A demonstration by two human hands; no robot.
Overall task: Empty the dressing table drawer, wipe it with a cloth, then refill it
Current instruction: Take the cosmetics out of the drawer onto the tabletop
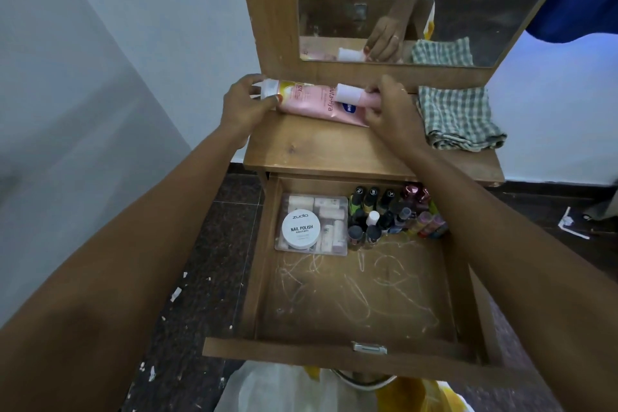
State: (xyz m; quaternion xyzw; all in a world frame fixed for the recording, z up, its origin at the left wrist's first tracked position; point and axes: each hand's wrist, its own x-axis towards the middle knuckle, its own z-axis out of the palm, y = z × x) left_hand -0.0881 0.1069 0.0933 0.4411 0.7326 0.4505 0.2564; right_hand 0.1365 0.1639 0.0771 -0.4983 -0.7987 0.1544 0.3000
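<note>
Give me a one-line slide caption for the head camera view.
Left hand and right hand hold pink plastic tubes on the wooden tabletop beside a checked cloth, above the open drawer.

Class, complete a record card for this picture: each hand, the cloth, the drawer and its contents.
left hand: grips the capped end of the large pink tube on the tabletop
right hand: holds the small pink bottle
cloth: folded, on the tabletop, right of the hands
drawer: open, scribble marks on its floor
contents: round tub on clear box; small bottles at the back
</note>
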